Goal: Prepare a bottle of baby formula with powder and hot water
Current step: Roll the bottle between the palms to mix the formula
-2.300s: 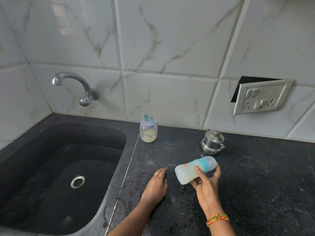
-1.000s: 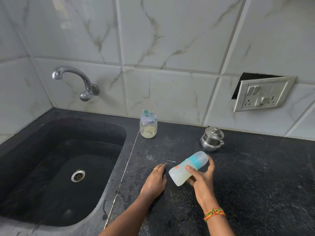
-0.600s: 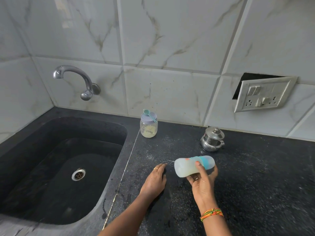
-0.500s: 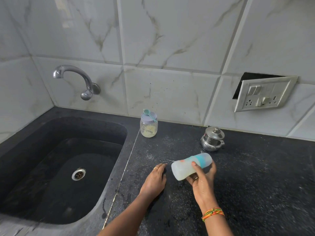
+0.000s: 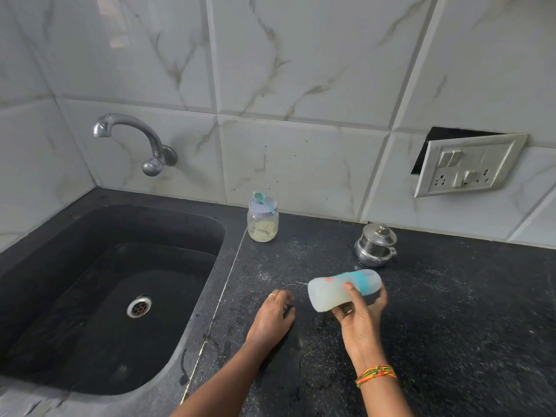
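Milky liquid fills the translucent baby bottle with the teal collar (image 5: 343, 291), which lies nearly level in the lower middle of the frame, clamped in the right hand (image 5: 359, 319). Half a second ago it tilted base-down; this rocking suggests mixing is underway. The left hand (image 5: 270, 320) rests loosely curled, holding nothing, on the black speckled surface (image 5: 451, 326).

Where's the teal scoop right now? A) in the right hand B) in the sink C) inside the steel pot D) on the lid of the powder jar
D: the teal scoop lies across the lid of the powder jar by the wall, while the right hand holds only the baby bottle tipped on its side.
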`<state>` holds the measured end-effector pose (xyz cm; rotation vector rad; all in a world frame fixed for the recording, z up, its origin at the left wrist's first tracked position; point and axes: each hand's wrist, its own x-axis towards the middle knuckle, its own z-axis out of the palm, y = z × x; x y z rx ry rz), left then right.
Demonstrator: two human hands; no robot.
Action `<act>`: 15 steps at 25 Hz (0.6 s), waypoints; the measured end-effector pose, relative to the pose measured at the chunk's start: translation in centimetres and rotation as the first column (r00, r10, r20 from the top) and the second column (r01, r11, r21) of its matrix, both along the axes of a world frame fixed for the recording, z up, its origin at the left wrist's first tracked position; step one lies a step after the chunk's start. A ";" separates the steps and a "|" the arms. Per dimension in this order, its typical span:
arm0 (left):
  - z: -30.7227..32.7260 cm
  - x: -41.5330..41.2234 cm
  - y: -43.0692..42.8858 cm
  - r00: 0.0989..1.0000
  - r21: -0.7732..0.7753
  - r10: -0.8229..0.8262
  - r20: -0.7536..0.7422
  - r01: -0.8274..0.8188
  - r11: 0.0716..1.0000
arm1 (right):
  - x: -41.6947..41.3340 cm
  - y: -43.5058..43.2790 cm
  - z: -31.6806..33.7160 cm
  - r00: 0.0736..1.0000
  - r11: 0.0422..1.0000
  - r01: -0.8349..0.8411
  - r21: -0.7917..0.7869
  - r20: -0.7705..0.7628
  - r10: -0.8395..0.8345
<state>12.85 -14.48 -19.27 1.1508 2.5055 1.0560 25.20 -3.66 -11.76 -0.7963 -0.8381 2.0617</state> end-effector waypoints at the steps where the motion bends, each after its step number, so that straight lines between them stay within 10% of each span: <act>1: 0.0 0.0 0.0 1.000 0.003 0.001 -0.006 -0.001 1.000 | -0.1 0.0 -0.1 1.000 0.999 0.011 -0.035 -0.026 -0.012; 15: 0.1 0.0 0.1 1.000 0.008 0.002 -0.027 -0.001 1.000 | -0.1 -0.3 -0.2 1.000 1.000 -0.009 -0.006 -0.002 0.009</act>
